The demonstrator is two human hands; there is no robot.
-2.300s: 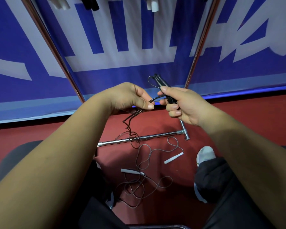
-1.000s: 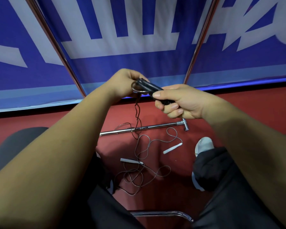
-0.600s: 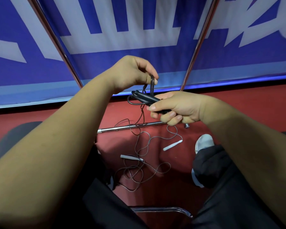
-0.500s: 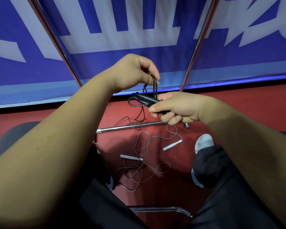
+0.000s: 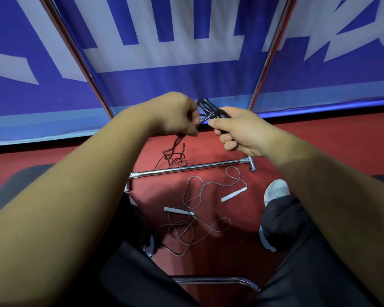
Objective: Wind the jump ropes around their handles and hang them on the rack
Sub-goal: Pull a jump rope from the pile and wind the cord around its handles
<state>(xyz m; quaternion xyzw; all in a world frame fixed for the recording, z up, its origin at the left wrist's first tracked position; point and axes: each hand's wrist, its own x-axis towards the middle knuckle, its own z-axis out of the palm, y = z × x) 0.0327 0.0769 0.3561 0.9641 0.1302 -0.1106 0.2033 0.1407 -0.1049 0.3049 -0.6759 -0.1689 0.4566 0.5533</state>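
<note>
My right hand grips the black jump rope handles, which point up and to the left with a few turns of cord around them. My left hand pinches the black cord just left of the handles. The loose tail of that cord hangs down from my left hand, blurred. A second jump rope with white handles lies tangled on the red floor between my feet. The rack's chrome uprights rise at left and right; its top is out of view.
The rack's chrome base bar lies across the red floor under my hands. A blue and white banner hangs behind the rack. My white shoe and dark trousers are at the right. A chrome chair edge shows below.
My left hand has come down from above the handles to their left side, carrying the cord round them. The hanging tail is shorter and has lifted off the floor.
</note>
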